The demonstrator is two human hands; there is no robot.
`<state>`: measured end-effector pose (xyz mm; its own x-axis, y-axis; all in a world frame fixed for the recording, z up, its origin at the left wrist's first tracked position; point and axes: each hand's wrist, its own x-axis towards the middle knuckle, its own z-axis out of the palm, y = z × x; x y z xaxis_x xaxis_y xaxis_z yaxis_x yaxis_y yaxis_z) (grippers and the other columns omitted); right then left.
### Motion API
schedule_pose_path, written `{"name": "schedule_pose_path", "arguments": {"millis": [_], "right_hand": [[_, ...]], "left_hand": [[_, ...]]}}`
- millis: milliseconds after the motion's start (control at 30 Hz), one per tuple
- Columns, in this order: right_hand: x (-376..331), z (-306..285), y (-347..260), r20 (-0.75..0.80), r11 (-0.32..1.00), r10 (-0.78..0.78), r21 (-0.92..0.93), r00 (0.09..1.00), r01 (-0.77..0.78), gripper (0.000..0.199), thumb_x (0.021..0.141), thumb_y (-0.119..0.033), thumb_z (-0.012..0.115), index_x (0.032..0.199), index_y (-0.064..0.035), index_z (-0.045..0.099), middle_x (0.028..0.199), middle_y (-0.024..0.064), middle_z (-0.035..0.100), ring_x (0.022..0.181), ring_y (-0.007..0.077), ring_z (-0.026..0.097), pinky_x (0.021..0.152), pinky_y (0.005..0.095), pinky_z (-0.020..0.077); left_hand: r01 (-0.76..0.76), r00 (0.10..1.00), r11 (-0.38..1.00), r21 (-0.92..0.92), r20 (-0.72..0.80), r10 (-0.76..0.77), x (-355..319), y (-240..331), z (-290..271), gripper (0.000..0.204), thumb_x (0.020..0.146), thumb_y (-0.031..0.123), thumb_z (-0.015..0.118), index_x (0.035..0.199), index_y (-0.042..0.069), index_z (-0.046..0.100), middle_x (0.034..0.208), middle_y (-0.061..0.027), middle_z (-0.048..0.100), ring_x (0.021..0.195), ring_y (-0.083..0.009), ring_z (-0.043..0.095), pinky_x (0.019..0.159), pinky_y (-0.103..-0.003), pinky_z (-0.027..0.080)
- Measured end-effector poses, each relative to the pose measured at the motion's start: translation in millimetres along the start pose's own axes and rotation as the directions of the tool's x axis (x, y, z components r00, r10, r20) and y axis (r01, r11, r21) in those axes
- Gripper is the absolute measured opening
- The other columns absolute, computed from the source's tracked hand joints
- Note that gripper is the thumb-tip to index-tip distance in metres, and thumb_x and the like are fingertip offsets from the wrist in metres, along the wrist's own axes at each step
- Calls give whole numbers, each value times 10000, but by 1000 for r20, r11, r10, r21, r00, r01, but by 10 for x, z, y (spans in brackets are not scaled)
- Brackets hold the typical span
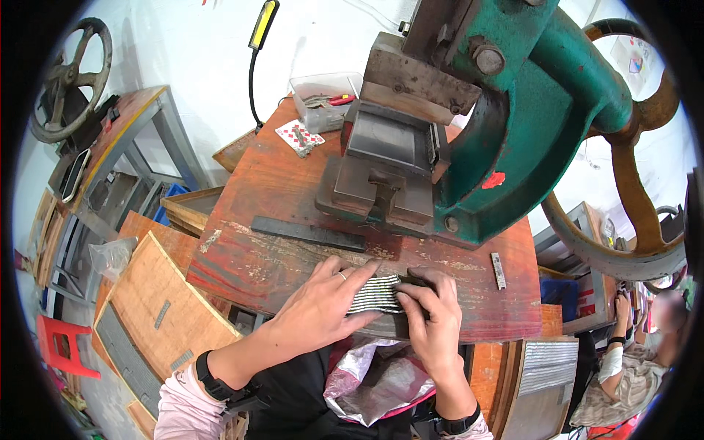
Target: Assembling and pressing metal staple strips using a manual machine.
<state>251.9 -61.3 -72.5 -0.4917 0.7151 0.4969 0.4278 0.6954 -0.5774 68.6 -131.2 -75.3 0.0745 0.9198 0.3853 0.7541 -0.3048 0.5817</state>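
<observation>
Standing at the far left, a handwheel (71,75) rises beside a bench (126,123), with a red stool (64,339) on the floor nearer. Right of these, a clear bag (111,258) lies against the far-left edge of a wooden tray (198,323), which holds grey strips. A lamp (262,28) stands on a bent black neck at the far wall. On the far left part of the red-brown table (242,194) lie a playing card (292,133) and, just beyond it, a clear box (308,117) with a red-handled tool inside; a dark bar (308,233) rests nearer. At the near edge, midway across, the left hand (323,297) closes around the left part of a stack (375,295) of thin strips, thumb on the near side and fingers on the far side. The right hand (434,312) grips the stack's right end between thumb and fingers. Below them, silvery-pink cloth (381,385) bunches at the person's lap. Farther back, a green press (546,125) stands on the table's right half; a small bar (499,271) lies nearer, to its right. Off the table's near right side, a second tray (532,418) holds many strips, and at the far right a co-worker (623,378) sits near the press's large wheel (636,191).
</observation>
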Motion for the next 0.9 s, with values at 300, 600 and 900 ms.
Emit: {"name": "schedule_pose_path", "arguments": {"millis": [300, 600, 900], "right_hand": [[-48, 34, -3, 98, 956, -187, -213, 978, 204, 339, 767, -209, 729, 1089, -120, 676, 1250, 171, 495, 1166, 364, 458, 928, 473, 400], [-67, -27, -77, 166, 911, -201, -332, 965, 246, 364, 777, -287, 716, 1092, -112, 666, 1263, 158, 497, 1207, 347, 439, 959, 468, 368], [-38, -33, -69, 210, 883, -200, -384, 957, 268, 370, 807, -280, 684, 1141, -126, 655, 1281, 160, 486, 1250, 348, 410, 997, 475, 346]], "left_hand": [[35, 999, 999, -39, -35, -36, 10, -11, 30, 712, 727, 230, 767, 1313, -25, 453, 1091, -196, 620, 976, -386, 507, 868, -445, 445], [34, 999, 999, -41, -6, -34, 29, 29, -23, 637, 769, 184, 708, 1309, -19, 440, 1044, -226, 612, 1037, -400, 500, 897, -451, 441], [54, 999, 998, 7, -2, -54, 20, 23, 4, 639, 767, 234, 728, 1291, -16, 461, 1112, -216, 603, 1058, -413, 487, 911, -449, 443]]}}
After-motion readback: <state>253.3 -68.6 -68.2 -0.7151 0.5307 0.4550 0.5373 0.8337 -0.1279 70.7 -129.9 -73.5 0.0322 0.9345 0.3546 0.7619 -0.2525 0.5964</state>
